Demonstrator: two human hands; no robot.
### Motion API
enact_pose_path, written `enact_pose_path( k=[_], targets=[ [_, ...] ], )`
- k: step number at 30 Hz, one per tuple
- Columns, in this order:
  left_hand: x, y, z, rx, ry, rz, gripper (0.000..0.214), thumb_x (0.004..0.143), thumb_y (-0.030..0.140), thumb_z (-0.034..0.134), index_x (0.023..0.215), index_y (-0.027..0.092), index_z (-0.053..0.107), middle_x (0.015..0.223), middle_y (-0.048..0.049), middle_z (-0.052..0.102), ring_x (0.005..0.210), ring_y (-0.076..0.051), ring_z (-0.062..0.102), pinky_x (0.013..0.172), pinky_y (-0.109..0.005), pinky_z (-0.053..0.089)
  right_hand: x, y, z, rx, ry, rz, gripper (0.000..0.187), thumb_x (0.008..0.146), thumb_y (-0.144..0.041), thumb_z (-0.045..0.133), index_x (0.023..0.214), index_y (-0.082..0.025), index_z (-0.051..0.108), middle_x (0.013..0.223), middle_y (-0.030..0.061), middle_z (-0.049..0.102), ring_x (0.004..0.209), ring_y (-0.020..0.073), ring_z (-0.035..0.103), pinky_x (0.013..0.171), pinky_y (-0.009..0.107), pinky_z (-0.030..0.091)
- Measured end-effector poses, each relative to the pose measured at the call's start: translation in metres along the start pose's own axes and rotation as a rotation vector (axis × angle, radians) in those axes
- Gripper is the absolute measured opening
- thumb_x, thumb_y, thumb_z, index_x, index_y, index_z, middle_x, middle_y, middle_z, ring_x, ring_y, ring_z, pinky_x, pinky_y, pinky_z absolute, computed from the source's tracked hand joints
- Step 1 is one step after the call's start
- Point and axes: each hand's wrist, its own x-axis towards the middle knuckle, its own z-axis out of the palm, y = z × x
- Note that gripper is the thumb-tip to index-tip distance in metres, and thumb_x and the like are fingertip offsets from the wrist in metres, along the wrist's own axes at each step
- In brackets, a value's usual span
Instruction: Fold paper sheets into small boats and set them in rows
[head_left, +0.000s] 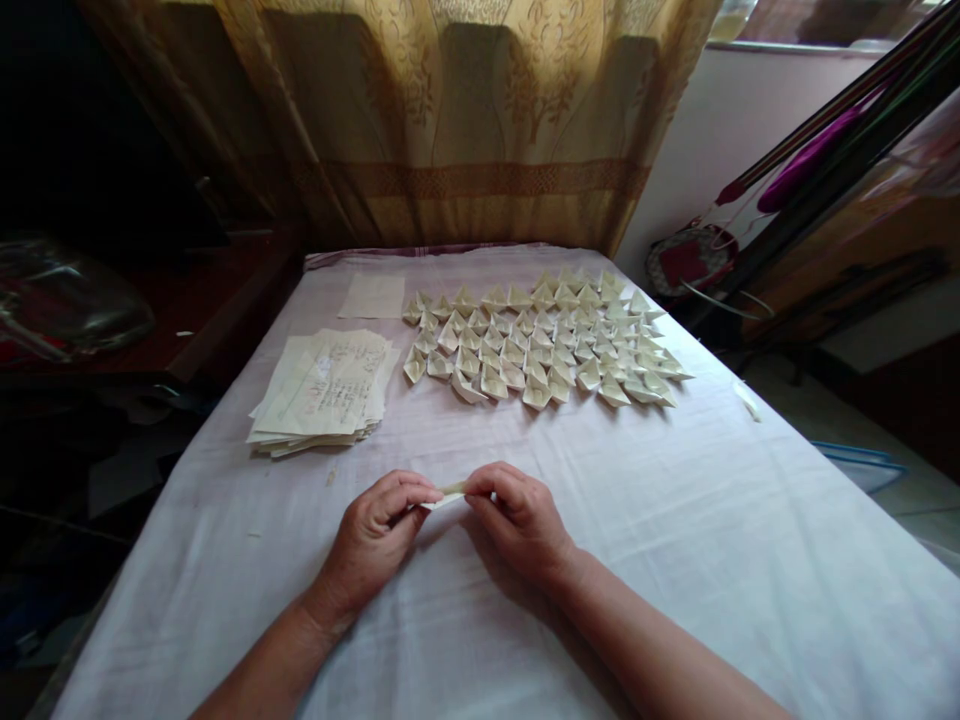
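Observation:
A small folded piece of paper (448,497) is held between both hands above the near part of the table. My left hand (380,528) pinches its left end between thumb and fingers. Its right end is gripped by my right hand (517,515) in the same way. Fingers cover much of the paper, so its full shape is hidden. Beyond the hands, rows of folded paper boats (525,345) stand close together. To the left lies a stack of paper sheets (319,385), the top one with handwriting on it.
A single blank sheet (373,297) lies behind the stack. White cloth (660,580) covers the table, with a paper scrap (748,402) near its right edge. A gold curtain (480,110) hangs at the back. On the left stands a dark red cabinet (232,300).

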Motion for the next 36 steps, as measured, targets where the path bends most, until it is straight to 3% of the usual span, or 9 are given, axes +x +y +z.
enact_pose_path(
  k=[2,6,10,16,23,28,33,36],
  targets=[
    [0.001,0.002,0.0,-0.019,0.001,-0.026,0.017,0.084,0.013,0.061,0.084,0.022,0.076,0.084,-0.0035,0.073,0.081,-0.015,0.07,0.075,-0.021,0.054,0.0,-0.001,0.002,0.017,0.043,0.047,0.01,0.085,-0.014,0.056,0.086,-0.022,0.064,0.074,0.0004,0.068,0.064,0.0126,0.061,0.062,0.022,0.049],
    [0.002,0.004,0.001,-0.032,0.036,-0.157,0.013,0.083,0.02,0.063,0.085,0.02,0.076,0.083,-0.0035,0.074,0.078,-0.017,0.07,0.073,-0.024,0.056,-0.002,-0.001,0.006,0.105,0.091,0.215,0.028,0.082,-0.019,0.06,0.11,-0.021,0.062,0.075,-0.0018,0.071,0.057,0.0109,0.058,0.056,0.021,0.047],
    [-0.001,0.004,0.004,-0.048,0.079,-0.324,0.019,0.079,0.025,0.064,0.094,0.02,0.075,0.09,-0.0032,0.076,0.082,-0.018,0.071,0.076,-0.026,0.057,-0.002,-0.001,0.004,0.071,0.063,0.284,0.005,0.081,-0.022,0.063,0.083,-0.02,0.067,0.067,-0.0016,0.068,0.053,0.0101,0.055,0.052,0.02,0.043],
    [-0.005,0.002,0.004,0.028,0.008,-0.42,0.036,0.076,0.025,0.063,0.111,0.02,0.072,0.092,-0.0039,0.073,0.081,-0.017,0.067,0.069,-0.024,0.055,0.001,-0.001,0.002,-0.072,0.071,0.086,0.01,0.084,-0.014,0.058,0.077,-0.02,0.062,0.069,-0.0008,0.063,0.058,0.0104,0.053,0.055,0.02,0.041],
    [0.001,0.012,0.001,0.077,-0.188,-0.296,0.023,0.085,0.028,0.061,0.1,0.022,0.076,0.085,-0.0026,0.07,0.078,-0.016,0.066,0.07,-0.022,0.052,0.001,-0.008,0.005,-0.099,0.017,-0.04,0.014,0.086,-0.008,0.054,0.085,-0.02,0.061,0.078,0.0011,0.061,0.067,0.0117,0.056,0.062,0.021,0.045],
    [0.0,0.013,0.004,-0.019,-0.133,-0.373,0.018,0.084,0.029,0.062,0.089,0.02,0.077,0.085,-0.0033,0.075,0.08,-0.017,0.069,0.075,-0.023,0.053,-0.002,-0.012,0.008,-0.087,-0.002,-0.117,0.019,0.087,-0.006,0.054,0.092,-0.021,0.065,0.081,0.0028,0.063,0.069,0.0122,0.058,0.061,0.022,0.046],
    [0.001,0.015,0.004,-0.113,-0.067,-0.491,0.022,0.081,0.033,0.063,0.082,0.017,0.078,0.07,-0.0025,0.073,0.067,-0.017,0.067,0.066,-0.024,0.053,-0.002,-0.016,0.008,-0.025,-0.003,-0.157,0.022,0.089,-0.007,0.054,0.102,-0.02,0.067,0.085,0.0049,0.065,0.073,0.0135,0.061,0.066,0.024,0.051],
    [0.002,0.015,0.004,-0.118,-0.031,-0.505,0.022,0.079,0.034,0.063,0.081,0.016,0.077,0.067,-0.0022,0.072,0.065,-0.017,0.065,0.063,-0.024,0.053,-0.001,-0.019,0.007,0.078,-0.005,-0.113,0.022,0.09,-0.011,0.054,0.103,-0.02,0.069,0.088,0.0062,0.068,0.077,0.0144,0.064,0.069,0.025,0.053]
  ],
)
